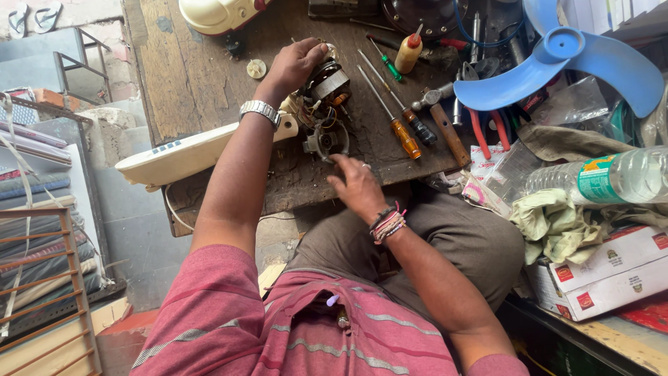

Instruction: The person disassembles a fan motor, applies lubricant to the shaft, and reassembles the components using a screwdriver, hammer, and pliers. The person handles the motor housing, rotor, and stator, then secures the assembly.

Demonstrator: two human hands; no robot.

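Note:
A small fan motor with copper windings and loose wires lies on a worn wooden bench. My left hand, a metal watch on its wrist, rests on top of the motor and grips it. My right hand, with thread bands on the wrist, reaches to the grey motor cover just below the motor, its fingers touching the cover's near edge. A cream plastic fan part lies under my left forearm.
Screwdrivers, a hammer and red-handled pliers lie right of the motor. A blue fan blade, a plastic water bottle, rags and cardboard boxes crowd the right. A small oil bottle stands behind.

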